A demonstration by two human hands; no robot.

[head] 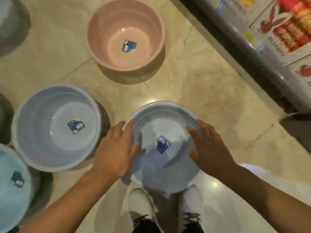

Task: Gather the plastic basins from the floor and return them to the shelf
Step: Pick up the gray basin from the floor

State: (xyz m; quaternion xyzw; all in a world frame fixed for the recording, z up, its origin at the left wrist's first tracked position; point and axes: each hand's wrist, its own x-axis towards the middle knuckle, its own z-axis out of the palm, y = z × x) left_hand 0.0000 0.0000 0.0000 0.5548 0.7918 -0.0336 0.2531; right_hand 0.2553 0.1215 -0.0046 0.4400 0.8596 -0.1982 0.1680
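Head view — two hands, left point(116, 148) and right point(210, 147), grip relaxed, flank blue basin point(161, 174); four basins whole.

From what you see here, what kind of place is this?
Most likely a shop aisle. The plastic basins on the floor, such as the pink basin and grey basin, each carry a product label, and a shelf of packaged goods runs alongside.

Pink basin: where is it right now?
In the head view the pink basin stands upright on the floor at top centre, beyond the blue-grey basin and the basin between the hands, left of the shelf. Neither hand touches it.
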